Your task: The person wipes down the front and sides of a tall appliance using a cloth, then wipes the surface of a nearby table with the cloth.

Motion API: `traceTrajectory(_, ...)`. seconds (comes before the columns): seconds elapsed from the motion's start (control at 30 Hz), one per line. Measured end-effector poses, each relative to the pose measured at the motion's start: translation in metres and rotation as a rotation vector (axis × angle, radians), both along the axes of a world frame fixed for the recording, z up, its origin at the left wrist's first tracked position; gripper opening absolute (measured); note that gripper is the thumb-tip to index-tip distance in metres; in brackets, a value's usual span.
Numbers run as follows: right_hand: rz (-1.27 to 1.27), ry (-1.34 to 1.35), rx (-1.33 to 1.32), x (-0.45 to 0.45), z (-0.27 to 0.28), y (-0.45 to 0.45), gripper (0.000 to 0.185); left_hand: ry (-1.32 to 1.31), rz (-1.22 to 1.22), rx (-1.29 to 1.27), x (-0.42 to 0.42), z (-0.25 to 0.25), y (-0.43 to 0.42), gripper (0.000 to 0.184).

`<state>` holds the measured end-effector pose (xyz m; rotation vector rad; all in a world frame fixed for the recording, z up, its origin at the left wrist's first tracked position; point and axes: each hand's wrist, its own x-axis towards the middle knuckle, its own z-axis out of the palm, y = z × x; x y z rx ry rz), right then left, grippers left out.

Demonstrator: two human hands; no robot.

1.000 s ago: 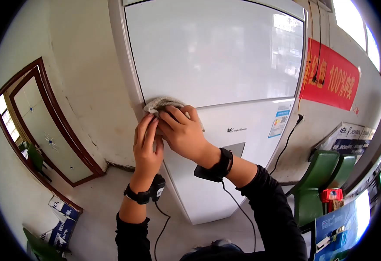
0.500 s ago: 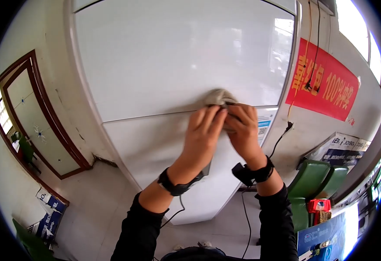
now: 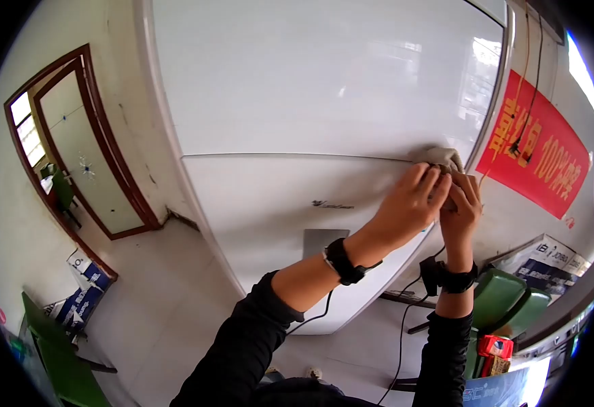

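A white appliance (image 3: 263, 183) with two door panels stands in front of me. Near its right edge, at the seam between the panels, a greyish cloth (image 3: 443, 156) lies bunched against the surface. My left hand (image 3: 409, 207) is closed on the cloth from the left, fingers bent over its lower part. Right beside it, my right hand (image 3: 461, 207) grips the cloth too, close to the appliance's right edge. The two hands touch or nearly touch. A dark strap with a device circles each wrist.
A red banner (image 3: 538, 146) hangs on the right wall near dangling cables. Green chairs (image 3: 497, 295) and a red box (image 3: 495, 346) stand at the lower right. On the left are a brown-framed door (image 3: 93, 149) and another green chair (image 3: 63, 359).
Both hands and the cloth have moved right along the seam, from the appliance's left edge across to its right edge. The camera view has shifted as well.
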<state>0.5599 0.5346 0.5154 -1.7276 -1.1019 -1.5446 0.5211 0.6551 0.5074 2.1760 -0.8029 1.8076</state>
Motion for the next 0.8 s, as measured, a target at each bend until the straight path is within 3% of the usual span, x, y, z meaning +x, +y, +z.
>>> traceTrajectory(0.23, 0.286, -0.075, -0.051, -0.042, 0.011, 0.124, 0.031, -0.028, 0.128, -0.093, -0.065, 0.002, 0.123, 0.041)
traceTrajectory(0.43, 0.443, -0.091, -0.149, -0.08, 0.013, 0.219, 0.025, -0.033, 0.255, -0.236, -0.118, -0.003, 0.204, 0.044)
traceTrajectory(0.57, 0.348, -0.052, -0.238, -0.102, -0.046, 0.235, 0.024, 0.039, 0.303, -0.357, -0.135, -0.063, 0.228, 0.04)
traceTrajectory(0.67, 0.319, -0.009, -0.272, -0.106, -0.11, 0.23, 0.024, 0.089, 0.321, -0.312, -0.14, -0.121, 0.227, 0.032)
traceTrajectory(0.8, 0.389, -0.014, -0.308, -0.094, -0.127, 0.228, 0.028, 0.106, 0.299, -0.227, -0.141, -0.132, 0.23, 0.025)
